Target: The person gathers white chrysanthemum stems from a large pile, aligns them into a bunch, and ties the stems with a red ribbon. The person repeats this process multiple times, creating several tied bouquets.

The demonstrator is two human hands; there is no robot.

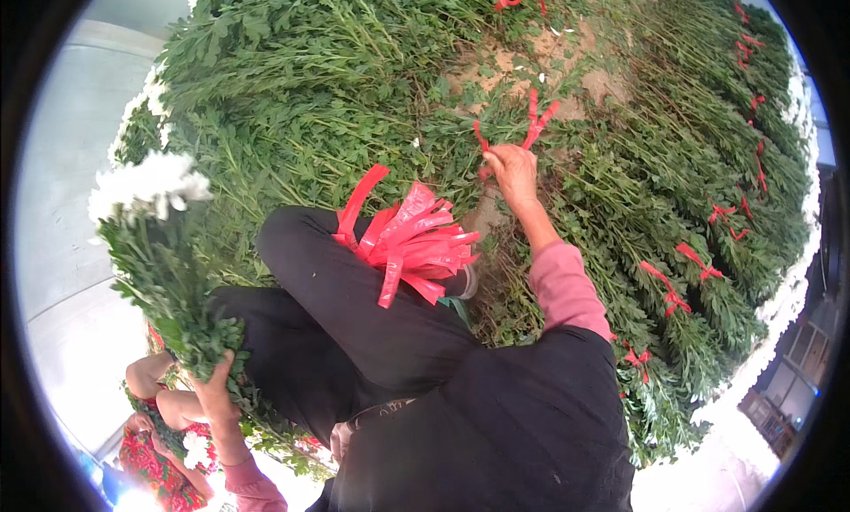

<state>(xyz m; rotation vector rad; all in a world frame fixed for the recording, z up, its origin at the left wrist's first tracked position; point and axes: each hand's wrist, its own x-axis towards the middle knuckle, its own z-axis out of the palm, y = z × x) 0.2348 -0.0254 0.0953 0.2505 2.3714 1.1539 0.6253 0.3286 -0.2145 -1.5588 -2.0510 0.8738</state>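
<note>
The red plastic tie (pixel 529 123) sits at the fingertips of the right hand (pixel 512 171), wound about the stems of a green bundle (pixel 460 140) lying in the heap. The hand is closed narrow on the tie, its ends standing up just beyond the fingers. Judgement: the binding of this bundle is in hand; the next move calls for a firm pull and a knot without crushing the stems.

The left hand (pixel 215 384) is closed around the stems of a bunch of white flowers (pixel 150 186), held upright well apart from the right hand, off to the person's left side, blooms uppermost.

Between the two hands, on the knee in dark trousers (pixel 328 282), lies a loose sheaf of spare red ties (pixel 412 238), near the right forearm in its pink sleeve (pixel 567 286).

Beyond the right hand the tied bundles (pixel 699 246) lie in rows, each with a red knot. A second person in patterned red clothing (pixel 146 459) sits below the left hand.
</note>
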